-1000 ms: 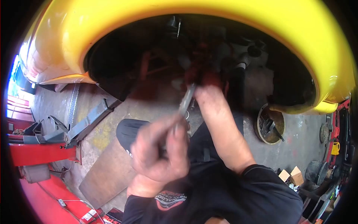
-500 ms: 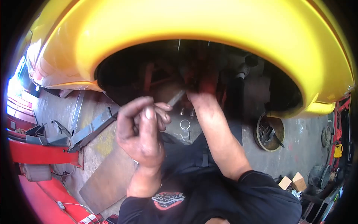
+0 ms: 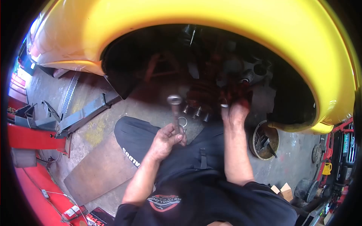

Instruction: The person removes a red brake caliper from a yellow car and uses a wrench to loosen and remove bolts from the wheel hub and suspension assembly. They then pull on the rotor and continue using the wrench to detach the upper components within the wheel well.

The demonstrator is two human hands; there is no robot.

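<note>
My left hand (image 3: 166, 141) is closed around the lower end of a box-end wrench (image 3: 175, 113). The wrench stands roughly upright, its shiny ring end at the top, apart from the wheel hub. Up inside the wheel well, my right hand (image 3: 236, 115) is closed on a red part that looks like a brake caliper (image 3: 235, 94); shadow hides most of its fingers. Left of that hand is the dark reddish hub (image 3: 200, 94), with several bright wheel studs (image 3: 198, 112) pointing down toward me.
The yellow fender (image 3: 211, 11) arches over the dark wheel well. A grey lift arm (image 3: 83, 115) reaches in from the left. On the floor lie a brown board (image 3: 100, 169) and a metal ring (image 3: 182, 121). A round pan (image 3: 256, 148) with metal bits stands at right.
My left hand has moved lower, and the wrench now points upward. My right hand has shifted right, away from the hub, with the red part at its fingers. The view has shifted slightly.
</note>
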